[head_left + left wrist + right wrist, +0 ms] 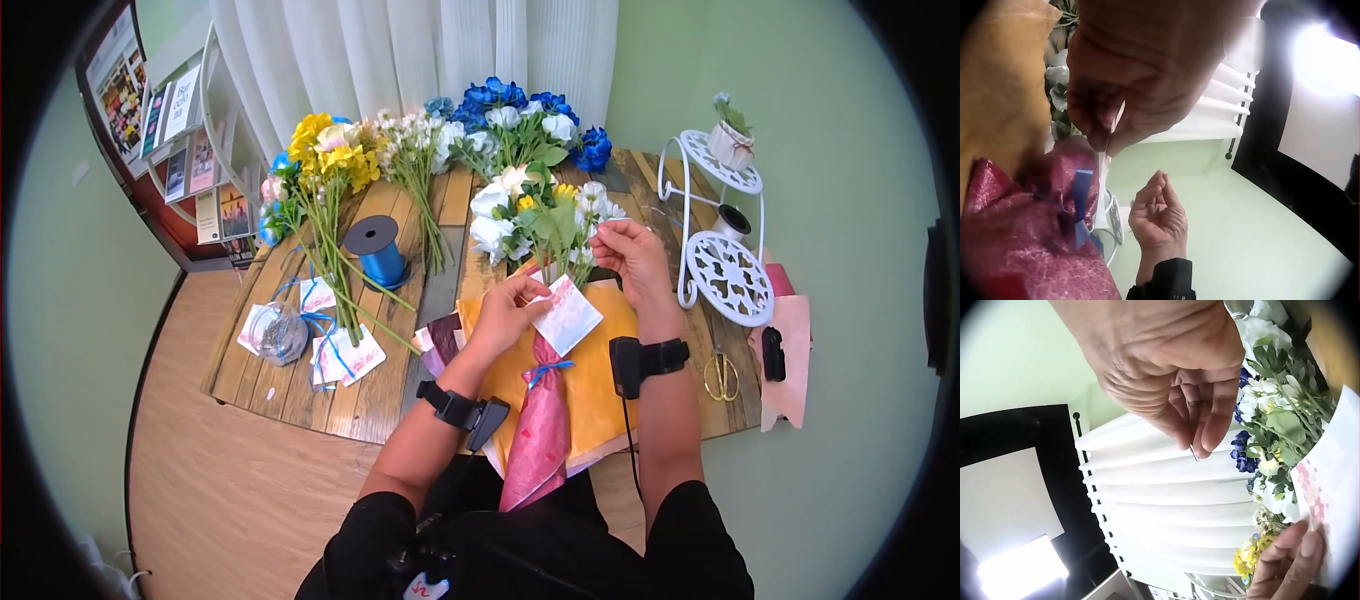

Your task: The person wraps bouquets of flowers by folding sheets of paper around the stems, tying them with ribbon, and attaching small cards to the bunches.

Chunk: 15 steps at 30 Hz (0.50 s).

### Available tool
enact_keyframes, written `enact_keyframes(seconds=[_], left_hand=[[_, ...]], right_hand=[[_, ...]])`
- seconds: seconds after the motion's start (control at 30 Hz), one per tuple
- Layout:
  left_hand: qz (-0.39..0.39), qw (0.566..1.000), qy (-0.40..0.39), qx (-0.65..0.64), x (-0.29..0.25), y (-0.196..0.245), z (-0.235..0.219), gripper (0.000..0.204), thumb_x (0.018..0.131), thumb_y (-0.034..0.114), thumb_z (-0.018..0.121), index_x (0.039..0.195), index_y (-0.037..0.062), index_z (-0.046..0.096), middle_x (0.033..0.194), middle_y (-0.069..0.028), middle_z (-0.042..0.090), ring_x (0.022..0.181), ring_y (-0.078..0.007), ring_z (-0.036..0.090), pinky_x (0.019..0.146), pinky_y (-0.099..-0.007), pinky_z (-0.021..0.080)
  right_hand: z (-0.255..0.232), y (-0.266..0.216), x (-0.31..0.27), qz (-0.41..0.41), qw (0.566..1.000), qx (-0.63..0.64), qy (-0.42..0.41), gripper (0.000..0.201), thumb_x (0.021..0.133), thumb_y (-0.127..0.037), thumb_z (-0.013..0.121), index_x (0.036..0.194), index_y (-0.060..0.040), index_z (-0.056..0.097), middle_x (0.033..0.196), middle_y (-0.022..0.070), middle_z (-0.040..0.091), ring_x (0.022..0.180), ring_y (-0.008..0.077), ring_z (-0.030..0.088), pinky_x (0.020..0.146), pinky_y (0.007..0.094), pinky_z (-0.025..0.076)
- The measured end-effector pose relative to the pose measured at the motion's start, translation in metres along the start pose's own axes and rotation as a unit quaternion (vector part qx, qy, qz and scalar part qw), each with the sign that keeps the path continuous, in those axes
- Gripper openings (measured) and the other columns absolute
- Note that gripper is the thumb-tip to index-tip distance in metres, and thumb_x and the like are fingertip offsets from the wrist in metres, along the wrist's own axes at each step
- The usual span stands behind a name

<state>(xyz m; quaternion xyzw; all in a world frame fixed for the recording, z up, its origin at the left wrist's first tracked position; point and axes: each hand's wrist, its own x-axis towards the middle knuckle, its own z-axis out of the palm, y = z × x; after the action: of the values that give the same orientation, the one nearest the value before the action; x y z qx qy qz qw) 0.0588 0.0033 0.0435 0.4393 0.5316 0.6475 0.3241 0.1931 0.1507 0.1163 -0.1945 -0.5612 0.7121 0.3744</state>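
My left hand (pixel 510 312) pinches the edge of a white card (pixel 570 318) with a pink floral print, held over the front of a bouquet. To its right, my raised right hand (pixel 635 262) pinches a thin, pointed metal piece like a pin (pixel 1194 454) between thumb and fingertips; most of it is hidden. White and yellow flowers (pixel 490 237) top the bouquet. Its stems go down into pink patterned wrapping (pixel 537 435), tied with a blue ribbon (pixel 548 371). Yellow-orange wrapping paper (pixel 592 400) spreads around it.
Blue ribbon on a spool (pixel 380 262), loose flower stems (pixel 335 240) and several printed cards (pixel 357 358) by a clear jar (pixel 279 335) are on the left. A white metal stand (pixel 728 275), gold-handled scissors (pixel 720 377) and a black object (pixel 773 354) are on the right.
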Motion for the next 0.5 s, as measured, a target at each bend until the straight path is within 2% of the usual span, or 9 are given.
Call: enact_keyframes(seconds=[0.07, 0.17, 0.23, 0.27, 0.33, 0.37, 0.43, 0.5], left_hand=[[-0.001, 1.0, -0.001, -0.027, -0.001, 0.0, -0.001, 0.014, 0.078, 0.001, 0.064, 0.091, 0.0022, 0.06, 0.08, 0.0007, 0.06, 0.064, -0.0042, 0.054, 0.051, -0.0176, 0.04], [-0.018, 1.0, 0.004, 0.009, -0.002, -0.005, -0.006, 0.014, 0.08, 0.001, 0.062, 0.093, 0.0031, 0.059, 0.083, 0.0007, 0.058, 0.065, -0.0051, 0.054, 0.052, -0.0186, 0.041], [0.092, 0.993, 0.036, 0.057, 0.0, -0.013, -0.008, 0.012, 0.082, 0.004, 0.06, 0.093, 0.0025, 0.062, 0.081, -0.0011, 0.056, 0.066, -0.0079, 0.055, 0.053, -0.0212, 0.043], [0.092, 0.994, 0.039, 0.052, -0.001, -0.01, -0.01, 0.012, 0.082, 0.004, 0.06, 0.093, 0.0025, 0.062, 0.081, -0.0011, 0.056, 0.066, -0.0079, 0.055, 0.053, -0.0212, 0.043], [0.086, 0.968, 0.059, 0.229, -0.008, 0.002, -0.013, 0.014, 0.083, 0.007, 0.058, 0.092, -0.0002, 0.065, 0.076, -0.0039, 0.054, 0.067, -0.0109, 0.055, 0.057, -0.0235, 0.044], [0.083, 0.969, 0.063, 0.224, -0.012, 0.011, -0.012, 0.014, 0.083, 0.007, 0.058, 0.092, -0.0002, 0.065, 0.076, -0.0039, 0.054, 0.067, -0.0109, 0.055, 0.057, -0.0235, 0.044], [0.013, 0.972, 0.045, 0.231, -0.017, 0.027, -0.01, 0.017, 0.08, 0.006, 0.057, 0.091, -0.0022, 0.066, 0.076, -0.0089, 0.054, 0.069, -0.0141, 0.055, 0.062, -0.026, 0.045], [0.026, 0.969, 0.036, 0.244, -0.022, 0.032, -0.01, 0.02, 0.077, 0.004, 0.056, 0.094, -0.0028, 0.065, 0.078, -0.0107, 0.054, 0.071, -0.0166, 0.055, 0.064, -0.0276, 0.045]], right_hand=[[-0.001, 0.009, 0.006, 0.011, 1.0, -0.001, -0.007, 0.012, 0.08, -0.011, 0.065, 0.088, -0.0028, 0.061, 0.076, 0.0051, 0.064, 0.061, 0.0089, 0.059, 0.056, 0.0207, 0.05], [-0.008, 0.026, 0.011, 0.022, 1.0, -0.007, -0.014, 0.011, 0.08, -0.011, 0.066, 0.086, -0.0032, 0.062, 0.075, 0.0042, 0.063, 0.061, 0.0084, 0.058, 0.057, 0.0215, 0.049], [-0.012, 0.036, 0.011, 0.037, 0.999, -0.005, -0.01, 0.011, 0.08, -0.011, 0.066, 0.086, -0.0028, 0.062, 0.074, 0.004, 0.063, 0.061, 0.0084, 0.058, 0.057, 0.0219, 0.049], [-0.014, 0.04, 0.012, 0.049, 0.999, 0.001, -0.007, 0.012, 0.079, -0.011, 0.066, 0.086, -0.0024, 0.062, 0.074, 0.0039, 0.062, 0.061, 0.0085, 0.058, 0.058, 0.0222, 0.049], [-0.014, 0.045, 0.011, 0.066, 0.998, 0.0, -0.021, 0.013, 0.079, -0.011, 0.066, 0.088, -0.0015, 0.062, 0.074, 0.0044, 0.063, 0.061, 0.0089, 0.058, 0.058, 0.0222, 0.049], [-0.013, 0.048, 0.01, 0.08, 0.996, 0.006, -0.03, 0.014, 0.079, -0.01, 0.066, 0.089, -0.0006, 0.062, 0.075, 0.0049, 0.063, 0.061, 0.0093, 0.058, 0.058, 0.0222, 0.049], [-0.013, 0.046, 0.009, 0.091, 0.995, 0.013, -0.027, 0.015, 0.08, -0.01, 0.065, 0.09, 0.0012, 0.062, 0.074, 0.0058, 0.063, 0.061, 0.0101, 0.058, 0.057, 0.0224, 0.05], [-0.013, 0.044, 0.006, 0.089, 0.995, 0.019, -0.03, 0.014, 0.08, -0.01, 0.065, 0.089, 0.0014, 0.062, 0.074, 0.0064, 0.063, 0.061, 0.0104, 0.059, 0.057, 0.0225, 0.05]])
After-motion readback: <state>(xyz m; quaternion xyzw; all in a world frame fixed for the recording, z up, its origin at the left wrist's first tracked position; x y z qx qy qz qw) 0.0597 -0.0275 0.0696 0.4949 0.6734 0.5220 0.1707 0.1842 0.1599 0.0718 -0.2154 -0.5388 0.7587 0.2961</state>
